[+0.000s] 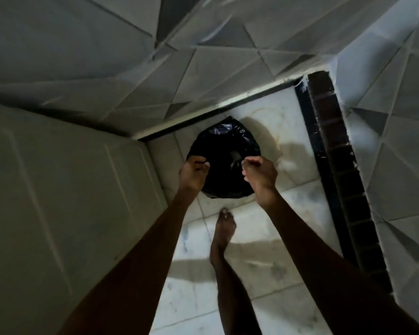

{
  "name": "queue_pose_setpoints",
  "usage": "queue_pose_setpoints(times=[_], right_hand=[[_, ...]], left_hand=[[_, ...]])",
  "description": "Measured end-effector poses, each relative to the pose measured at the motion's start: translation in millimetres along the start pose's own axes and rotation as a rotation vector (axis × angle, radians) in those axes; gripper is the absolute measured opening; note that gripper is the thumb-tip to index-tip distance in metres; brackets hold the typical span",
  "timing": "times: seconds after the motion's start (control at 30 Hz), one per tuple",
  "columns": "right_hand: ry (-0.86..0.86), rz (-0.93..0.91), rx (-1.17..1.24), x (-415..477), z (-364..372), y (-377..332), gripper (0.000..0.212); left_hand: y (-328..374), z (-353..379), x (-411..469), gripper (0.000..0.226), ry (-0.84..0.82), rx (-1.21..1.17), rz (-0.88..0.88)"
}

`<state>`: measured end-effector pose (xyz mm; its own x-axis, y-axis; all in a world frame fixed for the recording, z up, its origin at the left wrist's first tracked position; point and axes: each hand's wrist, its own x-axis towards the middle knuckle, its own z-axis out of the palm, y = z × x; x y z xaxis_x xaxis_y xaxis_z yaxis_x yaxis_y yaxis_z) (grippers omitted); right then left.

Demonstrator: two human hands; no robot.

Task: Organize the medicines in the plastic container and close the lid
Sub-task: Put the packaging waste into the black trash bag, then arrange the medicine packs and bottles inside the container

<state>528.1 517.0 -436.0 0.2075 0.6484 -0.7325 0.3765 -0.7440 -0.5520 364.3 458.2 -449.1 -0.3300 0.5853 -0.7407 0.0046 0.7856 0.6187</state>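
Note:
A black plastic bag lines a round bin standing on the tiled floor in a corner. My left hand pinches the bag's rim on its left side. My right hand hovers over the bag's right side with fingers curled; whether it grips the rim is unclear. Something small and pale shows inside the bag, too dark to identify. No medicines or plastic container are in view.
A pale cabinet side rises close on the left. Patterned grey wall tiles stand behind. A dark vertical strip runs along the right. My bare foot rests on the white floor just behind the bin.

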Motion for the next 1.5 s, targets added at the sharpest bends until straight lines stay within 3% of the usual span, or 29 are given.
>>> queue_pose_setpoints(times=[0.1, 0.27, 0.5, 0.63, 0.87, 1.03, 1.17, 1.3, 1.4, 1.5], right_hand=[[-0.061, -0.059, 0.055, -77.8, -37.1, -47.8, 0.011], [-0.129, -0.206, 0.107, -224.3, -98.0, -136.1, 0.013], [-0.255, -0.372, 0.156, -402.4, -117.0, -210.0, 0.014], [-0.37, -0.436, 0.117, -476.6, -81.4, -226.8, 0.014], [-0.535, -0.628, -0.117, -540.8, 42.8, -251.3, 0.013], [-0.37, -0.754, -0.363, -523.6, 123.5, -272.4, 0.027], [-0.153, -0.831, -0.622, -507.9, 165.5, -291.5, 0.057], [-0.111, -0.81, -0.85, -489.8, 190.3, -313.0, 0.084], [-0.15, -0.842, -0.995, -475.0, 202.2, -321.2, 0.095], [-0.167, -0.888, -1.078, -470.6, 209.5, -323.5, 0.092]], left_hand=[[60.9, -16.4, -71.4, 0.025, -0.038, -0.154, 0.044], [157.3, -59.8, -221.4, 0.006, 0.006, -0.226, 0.184], [223.4, -171.4, -390.1, 0.015, 0.089, -0.189, 0.399], [211.2, -250.8, -433.3, 0.01, 0.222, -0.162, 0.454], [153.7, -396.3, -463.3, 0.009, 0.394, -0.31, 0.415], [126.4, -479.3, -445.9, 0.007, 0.464, -0.339, 0.419], [106.6, -530.3, -420.8, 0.01, 0.568, -0.319, 0.393], [75.5, -572.6, -389.6, 0.031, 0.596, -0.053, 0.348], [61.5, -590.7, -382.1, 0.062, 0.335, 0.269, 0.32], [53.9, -593.8, -380.8, 0.102, 0.101, 0.627, 0.309]])
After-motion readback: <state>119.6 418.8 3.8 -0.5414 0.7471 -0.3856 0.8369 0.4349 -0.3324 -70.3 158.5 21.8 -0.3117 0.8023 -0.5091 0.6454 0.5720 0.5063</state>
